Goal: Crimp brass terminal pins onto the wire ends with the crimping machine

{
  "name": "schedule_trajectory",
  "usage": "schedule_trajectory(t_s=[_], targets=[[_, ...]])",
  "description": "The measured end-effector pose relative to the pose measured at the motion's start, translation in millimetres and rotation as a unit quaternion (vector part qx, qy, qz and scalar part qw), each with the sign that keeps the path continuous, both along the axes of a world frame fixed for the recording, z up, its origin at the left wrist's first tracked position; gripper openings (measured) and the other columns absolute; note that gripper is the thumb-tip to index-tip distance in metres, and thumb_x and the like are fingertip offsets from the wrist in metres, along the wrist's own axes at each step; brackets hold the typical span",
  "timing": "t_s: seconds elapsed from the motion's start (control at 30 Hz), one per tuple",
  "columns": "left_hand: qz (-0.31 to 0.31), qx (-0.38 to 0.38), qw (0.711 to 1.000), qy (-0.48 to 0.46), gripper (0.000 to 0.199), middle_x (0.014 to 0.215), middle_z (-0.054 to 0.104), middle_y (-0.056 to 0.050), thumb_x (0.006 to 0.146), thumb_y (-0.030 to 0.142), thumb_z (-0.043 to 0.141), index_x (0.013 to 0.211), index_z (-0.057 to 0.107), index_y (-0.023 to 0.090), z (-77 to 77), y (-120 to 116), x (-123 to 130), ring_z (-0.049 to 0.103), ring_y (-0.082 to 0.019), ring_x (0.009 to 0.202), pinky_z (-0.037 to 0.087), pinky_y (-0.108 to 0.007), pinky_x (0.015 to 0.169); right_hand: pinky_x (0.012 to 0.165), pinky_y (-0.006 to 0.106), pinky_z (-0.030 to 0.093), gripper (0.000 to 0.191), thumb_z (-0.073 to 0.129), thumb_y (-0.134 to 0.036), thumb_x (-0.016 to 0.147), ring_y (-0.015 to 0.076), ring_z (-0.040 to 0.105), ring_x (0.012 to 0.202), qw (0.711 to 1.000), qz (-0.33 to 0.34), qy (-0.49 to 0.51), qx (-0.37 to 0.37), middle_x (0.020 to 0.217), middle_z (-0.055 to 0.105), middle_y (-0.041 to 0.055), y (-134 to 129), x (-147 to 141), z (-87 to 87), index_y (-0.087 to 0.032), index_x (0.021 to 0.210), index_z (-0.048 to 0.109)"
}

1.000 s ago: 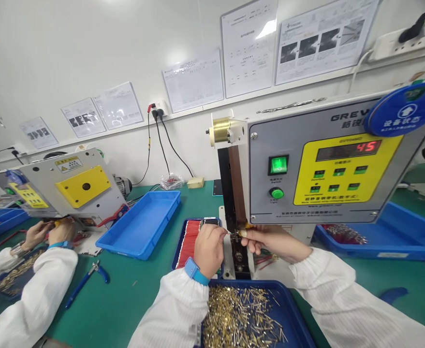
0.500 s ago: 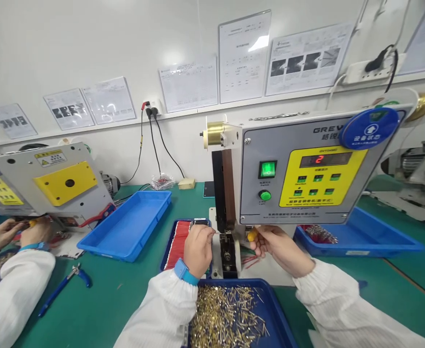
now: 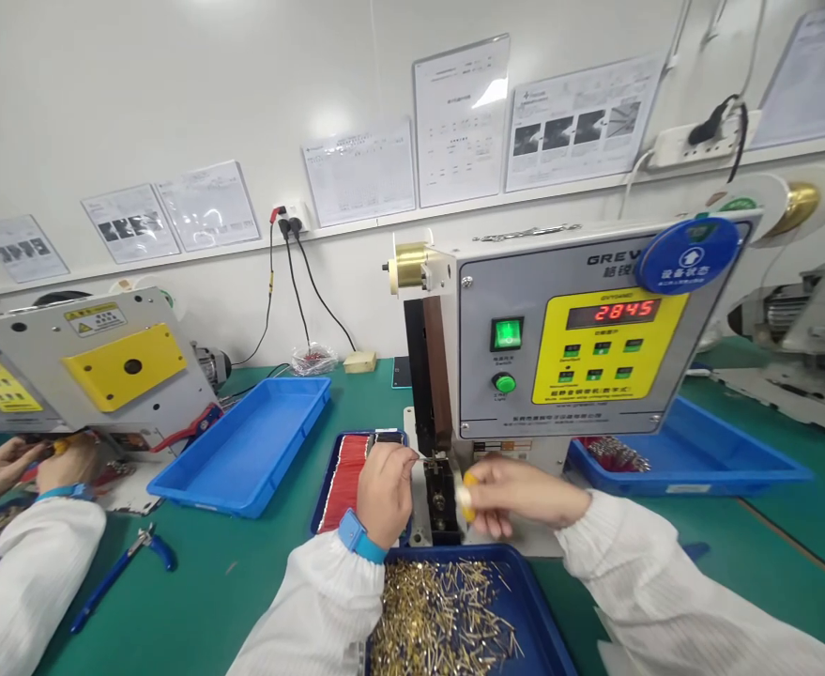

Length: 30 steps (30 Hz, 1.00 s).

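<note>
My left hand (image 3: 386, 493), a blue band at its wrist, is closed in a pinch at the left side of the crimping machine's die (image 3: 441, 488). A thin lead (image 3: 422, 459) runs from its fingertips towards the die. My right hand (image 3: 507, 493) is at the right of the die with its fingers closed. Yellow and white show at its fingertips; I cannot tell whether this is a held piece or a finger cover. Below both hands stands a dark blue tray (image 3: 542, 601) with many brass-coloured pins (image 3: 433, 615). Red wires (image 3: 347, 483) lie in a tray behind my left hand.
The crimping machine's panel (image 3: 482, 376) rises behind my hands. Blue trays stand at left (image 3: 243, 441) and right (image 3: 728, 446), the right one holding red wire pieces. Blue cutters (image 3: 120, 573) lie at left. Beyond them a co-worker's hands (image 3: 67, 460) work at another machine.
My right hand has moved a little left and down, towards me. Red and green strands that showed beneath it are out of sight. My left hand stays at the die. The display now reads 2845.
</note>
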<state>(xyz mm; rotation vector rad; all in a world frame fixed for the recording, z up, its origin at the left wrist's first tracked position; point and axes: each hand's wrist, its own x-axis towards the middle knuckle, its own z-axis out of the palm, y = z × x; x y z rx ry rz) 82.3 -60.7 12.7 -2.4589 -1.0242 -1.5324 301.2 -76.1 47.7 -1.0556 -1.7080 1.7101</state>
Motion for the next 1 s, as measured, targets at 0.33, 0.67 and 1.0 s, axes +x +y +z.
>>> schedule_trajectory(t_s=[0.33,0.67,1.0], targets=[[0.006,-0.007,1.000,0.010,0.015,0.090,0.056,-0.005,0.093,0.012,0.041,0.093,0.056,0.016,-0.8,0,-1,0.050,-0.013,0.088,0.042,-0.026,0.077,0.045,0.020,0.043,0.042,0.075,-0.053,0.077,0.0108,0.052,0.049,0.994,-0.001,0.112,0.002,0.062,0.060,0.0039,19,-7,-9.4,-0.012,0.072,0.066],[0.011,-0.019,0.999,0.031,0.016,0.090,0.057,-0.005,0.093,0.013,0.042,0.094,0.058,0.016,-3.2,3,0,0.051,-0.013,0.088,0.044,-0.026,0.077,0.046,0.022,0.041,0.044,0.078,-0.054,0.073,0.0116,0.052,0.053,0.983,-0.105,0.151,0.026,0.071,0.062,0.0061,15,-13,-16.1,-0.012,0.079,0.065],[0.020,-0.013,0.999,0.036,0.019,0.092,0.058,-0.006,0.093,0.013,0.043,0.096,0.061,0.016,-4.6,4,0,0.052,-0.013,0.088,0.045,-0.026,0.077,0.043,0.025,0.037,0.040,0.070,-0.055,0.071,0.0129,0.049,0.045,0.978,-0.144,0.114,0.098,0.055,0.057,0.0025,10,-21,-12.0,-0.016,0.068,0.063]])
